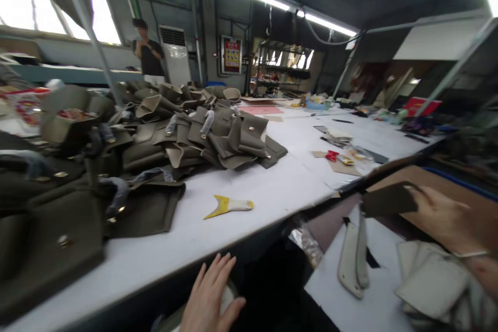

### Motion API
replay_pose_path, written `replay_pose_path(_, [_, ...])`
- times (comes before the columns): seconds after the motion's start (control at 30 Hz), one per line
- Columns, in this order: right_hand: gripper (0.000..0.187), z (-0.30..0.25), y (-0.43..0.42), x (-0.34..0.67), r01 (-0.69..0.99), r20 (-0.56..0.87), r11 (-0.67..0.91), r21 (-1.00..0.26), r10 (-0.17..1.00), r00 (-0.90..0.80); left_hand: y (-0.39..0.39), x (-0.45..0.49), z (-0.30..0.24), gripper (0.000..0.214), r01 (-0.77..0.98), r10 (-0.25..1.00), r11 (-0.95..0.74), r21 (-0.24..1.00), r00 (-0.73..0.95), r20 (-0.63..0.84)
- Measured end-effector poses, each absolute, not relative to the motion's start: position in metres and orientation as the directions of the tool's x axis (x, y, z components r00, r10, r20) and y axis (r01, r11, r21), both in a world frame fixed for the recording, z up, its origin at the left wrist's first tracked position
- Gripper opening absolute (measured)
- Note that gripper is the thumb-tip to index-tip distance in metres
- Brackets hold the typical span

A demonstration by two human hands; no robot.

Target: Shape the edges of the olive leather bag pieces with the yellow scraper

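Note:
My right hand (443, 218), at the right, grips one end of a flat dark olive leather-like panel (389, 200). Under that panel, long pale grey pieces (350, 262) lie on a white side surface (377, 306). A pile of pale grey panels (436, 280) is just below my right wrist. At the bottom centre, my left hand (208, 295) has its fingers stretched and its thumb apart. Beneath it a pale and olive item shows, mostly hidden; whether the hand touches it I cannot tell. A yellow and white fork-ended tool (227, 206) lies on the table beyond my left hand.
Many olive bags (218, 135) with plastic-wrapped handles are heaped across the left of the white table (288, 187). A red packet (331, 155) and scraps lie near the table's right edge. A dark gap separates table and side surface. A person (150, 54) stands at the back.

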State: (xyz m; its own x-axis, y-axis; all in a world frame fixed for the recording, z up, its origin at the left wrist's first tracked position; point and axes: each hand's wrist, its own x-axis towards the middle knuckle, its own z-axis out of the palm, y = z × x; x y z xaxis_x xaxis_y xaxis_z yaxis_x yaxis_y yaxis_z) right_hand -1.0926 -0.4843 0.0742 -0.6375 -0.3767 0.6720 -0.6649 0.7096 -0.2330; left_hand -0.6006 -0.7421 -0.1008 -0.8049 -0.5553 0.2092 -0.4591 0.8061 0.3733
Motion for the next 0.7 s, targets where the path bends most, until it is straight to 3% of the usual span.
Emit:
replay_pose_path(0.13, [0.040, 0.085, -0.483, -1.061, -0.679, 0.549, 0.666, -0.309, -0.458, -0.699, -0.745, -0.654, -0.090, 0.051, -0.287, -0.408, 0.888, 0.359, -0.853, 0.327])
replay_pose_path(0.33, [0.042, 0.087, -0.463, -1.030, -0.616, 0.406, 0.582, -0.531, -0.463, -0.788, -0.680, -0.775, -0.055, 0.069, -0.114, -0.195, 0.821, 0.559, -0.977, 0.088])
replay_pose_path(0.47, [0.046, 0.079, -0.457, -1.014, -0.578, 0.344, 0.515, -0.633, -0.481, -0.806, -0.626, -0.849, -0.077, 0.078, 0.071, 0.093, 0.775, 0.628, -0.996, -0.003])
replay_pose_path(0.5, [0.048, 0.075, -0.455, -1.011, -0.572, 0.331, 0.500, -0.651, -0.491, -0.806, -0.617, -0.862, -0.085, 0.071, 0.076, 0.099, 0.784, 0.616, -0.995, -0.003])
replay_pose_path(0.63, [0.049, 0.058, -0.449, -1.004, -0.491, 0.236, 0.391, -0.779, -0.542, -0.807, -0.604, -0.890, -0.105, 0.093, 0.029, 0.074, 0.786, 0.617, -0.996, -0.048])
replay_pose_path(0.7, [0.051, 0.059, -0.443, -1.003, -0.410, 0.230, 0.307, -0.859, -0.484, -0.844, -0.607, -0.892, -0.108, 0.096, -0.046, 0.023, 0.769, 0.637, -0.995, -0.100])
